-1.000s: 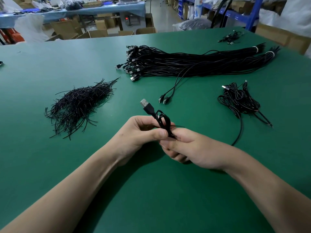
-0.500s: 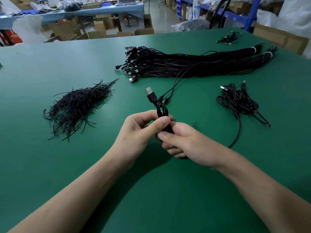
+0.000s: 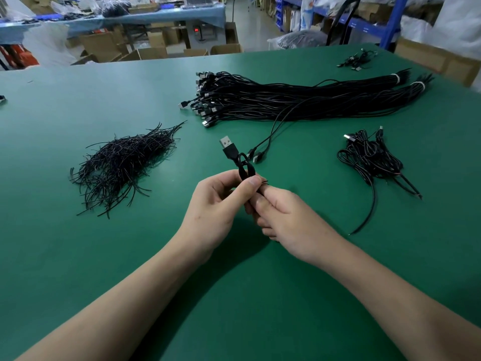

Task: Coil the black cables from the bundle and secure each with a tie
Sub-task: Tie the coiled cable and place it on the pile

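Note:
Over the middle of the green table (image 3: 52,256) I hold a coiled black cable (image 3: 243,169) upright, its USB plug pointing up and left. My left hand (image 3: 216,207) pinches the coil between thumb and fingers. My right hand (image 3: 283,217) grips the coil from the right, and a thin tie end sticks out by its fingertips. The lower part of the coil is hidden by both hands. A long bundle of black cables (image 3: 299,102) lies across the far side. A pile of black ties (image 3: 122,165) lies to the left.
A heap of coiled cables (image 3: 372,157) lies to the right, one loose end trailing toward me. Two loose plugs (image 3: 256,156) from the bundle lie just beyond my hands. A few cables (image 3: 358,59) sit at the far right corner. Boxes and shelving stand beyond the table.
Both hands have lifted the coil a little away from me, and the USB plug has swung from leaning left to more upright. Nothing else on the table moved.

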`<state>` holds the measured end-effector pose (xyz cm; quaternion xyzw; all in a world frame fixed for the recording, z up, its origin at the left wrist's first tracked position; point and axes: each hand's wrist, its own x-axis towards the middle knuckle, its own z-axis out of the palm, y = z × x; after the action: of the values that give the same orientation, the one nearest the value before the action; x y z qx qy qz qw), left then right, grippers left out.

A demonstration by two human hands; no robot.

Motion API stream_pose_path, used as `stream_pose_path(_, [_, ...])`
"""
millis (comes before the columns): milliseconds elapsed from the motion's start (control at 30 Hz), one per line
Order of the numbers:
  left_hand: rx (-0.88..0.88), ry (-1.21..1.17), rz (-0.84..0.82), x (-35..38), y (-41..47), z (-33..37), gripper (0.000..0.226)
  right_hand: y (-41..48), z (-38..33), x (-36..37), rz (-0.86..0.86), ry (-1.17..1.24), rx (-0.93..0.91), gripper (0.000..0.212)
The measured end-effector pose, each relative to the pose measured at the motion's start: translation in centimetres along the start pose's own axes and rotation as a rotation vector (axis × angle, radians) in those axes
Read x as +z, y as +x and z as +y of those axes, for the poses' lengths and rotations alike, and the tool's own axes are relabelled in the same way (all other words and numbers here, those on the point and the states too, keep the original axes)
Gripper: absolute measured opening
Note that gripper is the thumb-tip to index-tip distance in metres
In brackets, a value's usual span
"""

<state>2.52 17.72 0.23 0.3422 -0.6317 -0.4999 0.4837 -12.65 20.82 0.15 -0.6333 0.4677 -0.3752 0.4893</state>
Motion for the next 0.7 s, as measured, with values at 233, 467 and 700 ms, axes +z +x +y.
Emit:
stream_pose_path(233, [-0.107, -0.050, 0.046, -0.4, 0.3, 0.1, 0.024, -0.1, -0.2, -2.4, 0.385, -0.425, -0.262, 0.022])
stream_pose_path(467, [-0.164, -0.099, -0.062, -0.5, 0.1, -0.4, 0.023, -0.1, -0.1, -2.4, 0.507, -0.622, -0.547, 0.007])
stream_pose_path(700, [-0.189, -0.190, -0.095, -0.8, 0.1, -0.3, 0.018, -0.2, -0.4, -2.1, 0.598, -0.775, -0.678, 0.013])
